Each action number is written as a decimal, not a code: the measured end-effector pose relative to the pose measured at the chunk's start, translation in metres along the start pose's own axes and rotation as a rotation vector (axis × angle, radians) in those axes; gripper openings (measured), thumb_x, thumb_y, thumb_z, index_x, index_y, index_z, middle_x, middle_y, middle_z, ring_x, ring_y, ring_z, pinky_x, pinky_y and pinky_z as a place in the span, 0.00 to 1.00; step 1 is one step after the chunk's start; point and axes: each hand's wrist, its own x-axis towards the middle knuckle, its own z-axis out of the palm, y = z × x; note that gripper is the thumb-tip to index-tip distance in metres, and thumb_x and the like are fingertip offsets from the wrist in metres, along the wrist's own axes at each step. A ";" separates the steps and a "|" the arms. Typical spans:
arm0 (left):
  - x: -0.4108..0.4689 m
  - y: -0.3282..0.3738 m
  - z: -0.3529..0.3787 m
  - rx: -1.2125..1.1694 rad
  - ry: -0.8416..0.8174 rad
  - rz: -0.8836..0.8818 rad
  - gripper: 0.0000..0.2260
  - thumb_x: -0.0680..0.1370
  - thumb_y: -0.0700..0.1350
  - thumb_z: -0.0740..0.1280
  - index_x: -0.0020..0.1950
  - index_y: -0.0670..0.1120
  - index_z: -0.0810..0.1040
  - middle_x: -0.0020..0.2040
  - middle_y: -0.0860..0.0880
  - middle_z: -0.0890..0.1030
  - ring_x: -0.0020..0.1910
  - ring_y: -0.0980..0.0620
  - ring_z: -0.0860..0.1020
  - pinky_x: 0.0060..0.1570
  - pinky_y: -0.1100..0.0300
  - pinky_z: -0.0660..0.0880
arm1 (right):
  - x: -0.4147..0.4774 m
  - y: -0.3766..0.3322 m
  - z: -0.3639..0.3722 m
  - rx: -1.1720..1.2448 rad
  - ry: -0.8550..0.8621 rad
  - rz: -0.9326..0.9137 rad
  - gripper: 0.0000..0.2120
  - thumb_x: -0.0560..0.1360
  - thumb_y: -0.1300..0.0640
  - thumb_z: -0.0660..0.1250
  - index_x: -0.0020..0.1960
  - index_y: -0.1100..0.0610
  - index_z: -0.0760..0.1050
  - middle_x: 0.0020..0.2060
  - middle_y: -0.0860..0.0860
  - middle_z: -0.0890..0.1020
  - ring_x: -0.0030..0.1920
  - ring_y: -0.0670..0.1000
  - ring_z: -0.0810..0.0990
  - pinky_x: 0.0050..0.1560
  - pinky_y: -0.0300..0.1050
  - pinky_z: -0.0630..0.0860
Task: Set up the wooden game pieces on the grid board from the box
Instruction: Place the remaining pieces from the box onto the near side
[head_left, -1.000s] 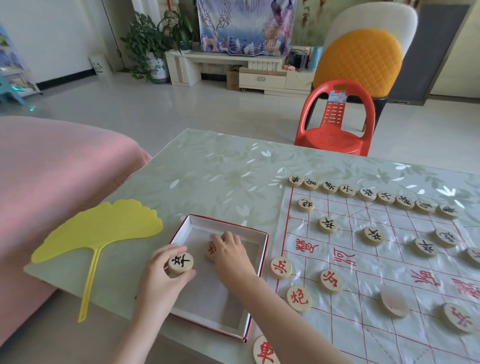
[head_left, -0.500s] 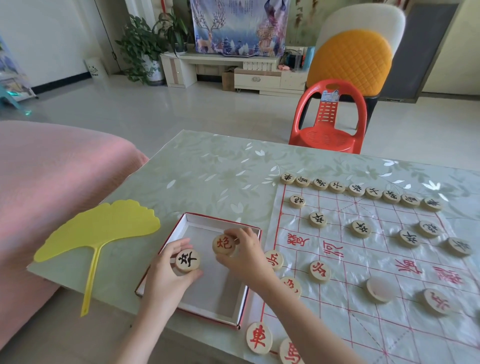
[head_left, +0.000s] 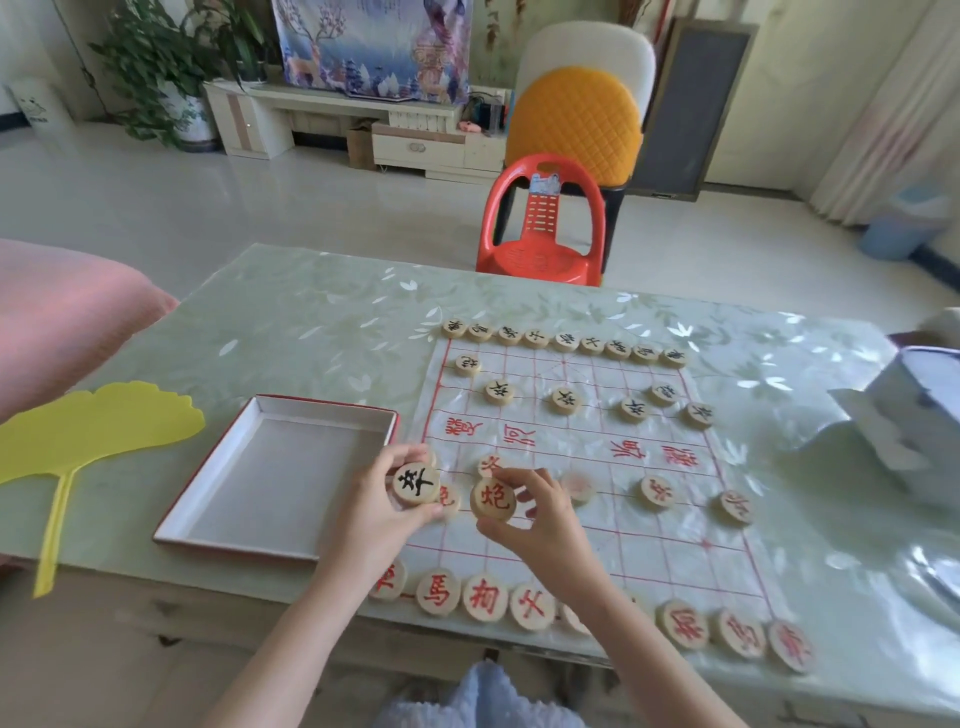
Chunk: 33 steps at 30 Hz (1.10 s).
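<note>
Fingers (head_left: 396, 457) of the left hand (head_left: 379, 514) pinch a black-marked piece (head_left: 415, 483), the right hand (head_left: 540, 525) a red-marked piece (head_left: 493, 500), faces up over the near-left part of the grid board (head_left: 597, 530), likely to read them before placing; the box (head_left: 280, 478) sits alongside.

Pale, matt wooden game pieces (head_left: 492, 499) sit on a glossy plastic grid board (head_left: 587, 457); shiny tablecloth (head_left: 311, 332) underneath, smooth cardboard box (head_left: 270, 467) left.

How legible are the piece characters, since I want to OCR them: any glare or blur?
Head view: the black-marked piece in the left hand and red-marked piece in the right hand read sharply; one board piece is washed out; glare streaks the table at right.
</note>
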 end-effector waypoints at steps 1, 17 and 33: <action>-0.002 0.005 0.009 -0.022 -0.017 0.000 0.25 0.65 0.34 0.76 0.58 0.49 0.74 0.54 0.54 0.78 0.48 0.63 0.75 0.42 0.77 0.70 | -0.004 0.004 -0.008 -0.001 0.014 0.006 0.21 0.69 0.55 0.72 0.60 0.49 0.71 0.52 0.43 0.71 0.56 0.46 0.69 0.55 0.34 0.66; -0.016 0.042 0.098 0.127 -0.144 0.097 0.21 0.64 0.44 0.78 0.53 0.54 0.76 0.51 0.60 0.75 0.53 0.60 0.73 0.46 0.75 0.66 | -0.051 0.123 -0.128 -0.178 0.320 0.333 0.23 0.67 0.54 0.74 0.60 0.54 0.73 0.54 0.49 0.74 0.58 0.51 0.67 0.59 0.47 0.68; 0.009 0.042 0.129 0.154 -0.153 0.085 0.21 0.64 0.44 0.77 0.54 0.54 0.77 0.54 0.56 0.76 0.52 0.60 0.72 0.44 0.76 0.65 | -0.036 0.166 -0.134 -0.392 0.363 0.422 0.25 0.69 0.49 0.70 0.64 0.55 0.70 0.60 0.53 0.73 0.58 0.55 0.65 0.63 0.50 0.65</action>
